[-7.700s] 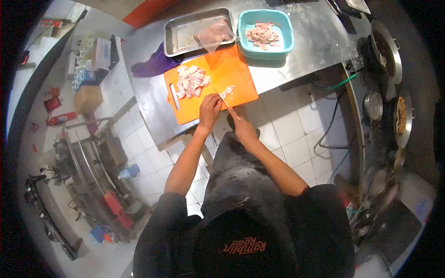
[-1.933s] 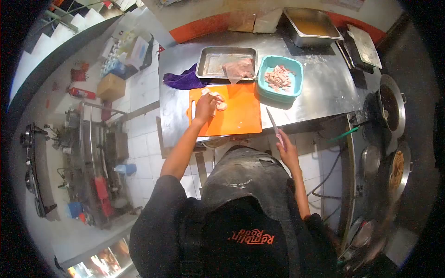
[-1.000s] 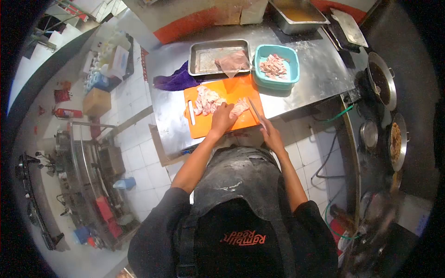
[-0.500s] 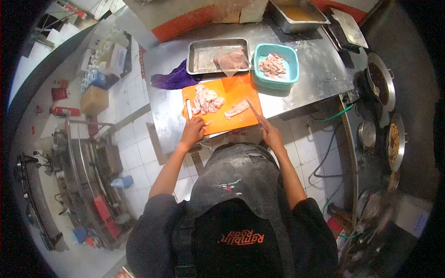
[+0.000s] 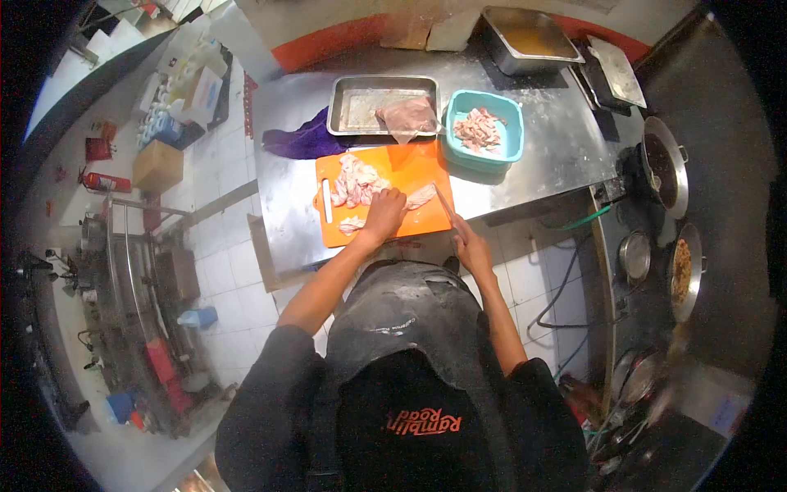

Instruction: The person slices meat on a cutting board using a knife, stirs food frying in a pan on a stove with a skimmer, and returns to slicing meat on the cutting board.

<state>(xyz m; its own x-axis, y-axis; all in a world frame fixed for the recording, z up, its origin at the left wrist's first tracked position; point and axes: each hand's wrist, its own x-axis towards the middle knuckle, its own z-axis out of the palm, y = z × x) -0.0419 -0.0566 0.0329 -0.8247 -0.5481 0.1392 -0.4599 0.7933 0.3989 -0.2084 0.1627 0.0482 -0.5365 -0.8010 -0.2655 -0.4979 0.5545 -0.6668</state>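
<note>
On an orange cutting board (image 5: pixel 344 234), a pile of pale pink raw meat pieces (image 5: pixel 357 181) lies toward the left. A smaller piece of meat (image 5: pixel 352 225) sits nearer the front edge. My left hand (image 5: pixel 385 215) rests on the board with fingers curled down over the left end of a strip of raw meat (image 5: pixel 421 197). In my right hand (image 5: pixel 470 248) is a knife (image 5: pixel 446 205), its blade pointing away from me at the right end of that strip. My left fingertips are partly hidden from above.
A metal tray (image 5: pixel 352 105) holding a bag of meat (image 5: pixel 407 116) stands behind the board. Cut meat fills part of a turquoise tub (image 5: pixel 515 135) at right. A purple cloth (image 5: pixel 305 139) lies at left. Pans (image 5: pixel 687 273) stand on the far right.
My left hand has moved right from the board's left corner to the meat strip. A small meat piece now shows where that hand was. The knife stays beside the strip.
</note>
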